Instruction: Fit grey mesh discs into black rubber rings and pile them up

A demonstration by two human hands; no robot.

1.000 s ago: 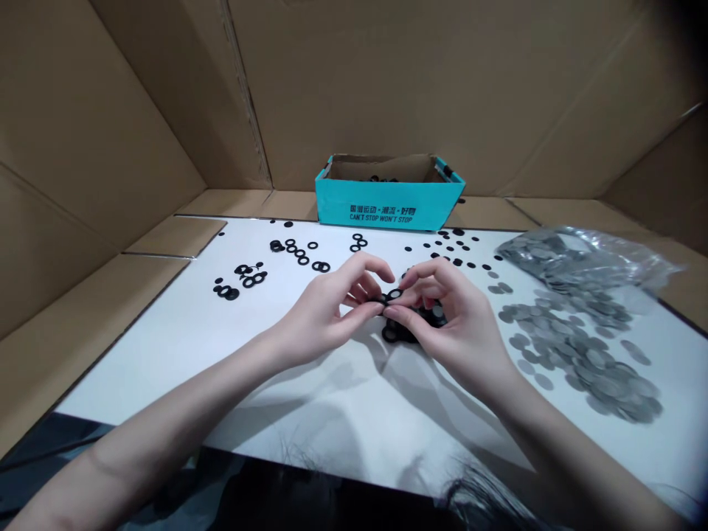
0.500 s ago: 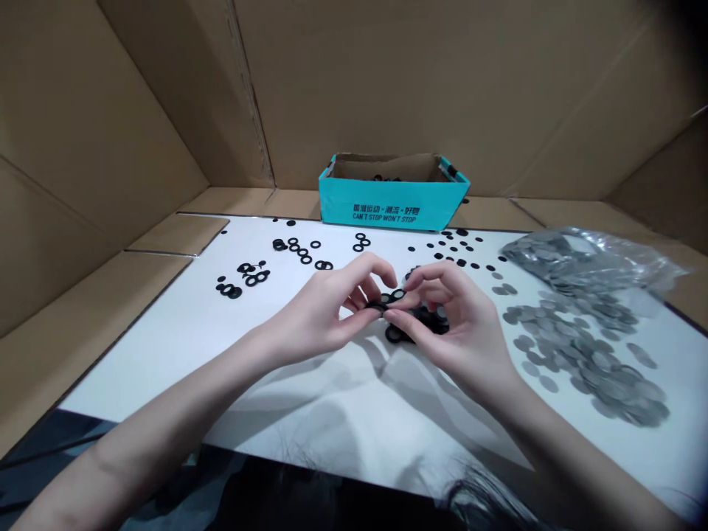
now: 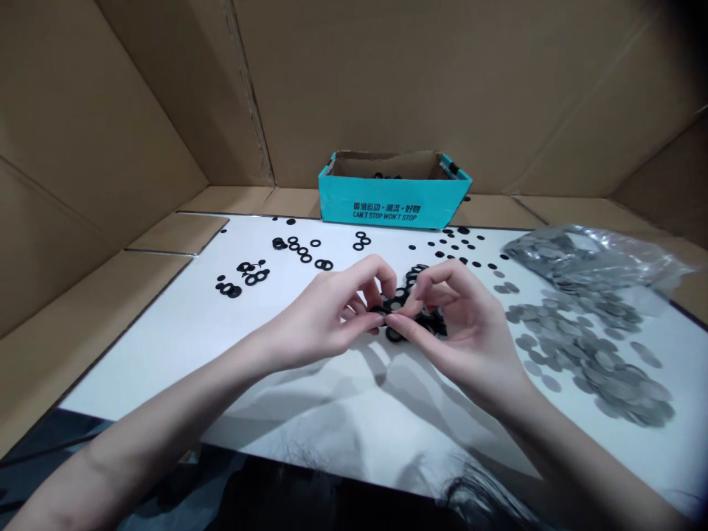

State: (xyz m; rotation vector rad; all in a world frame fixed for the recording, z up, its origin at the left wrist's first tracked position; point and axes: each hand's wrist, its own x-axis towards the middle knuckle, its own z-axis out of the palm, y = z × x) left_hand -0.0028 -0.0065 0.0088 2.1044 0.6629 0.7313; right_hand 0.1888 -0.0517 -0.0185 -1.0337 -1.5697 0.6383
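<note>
Lowered slightly since the earlier frame, the left hand [image 3: 348, 306] and right hand [image 3: 464, 324] meet at the fingertips, pinching a small black ring [image 3: 380, 310] between them beside more black rings [image 3: 394, 335] on the white surface [image 3: 166, 332]; it remains in handling, not set down.

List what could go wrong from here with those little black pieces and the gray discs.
1. The small black piece at the fingertips of the left hand and right hand might slip and get lost among the similar-looking black rings heaped close by.
2. The loose gray discs lie beside the right forearm, so an outward sweep could scatter them.
</note>
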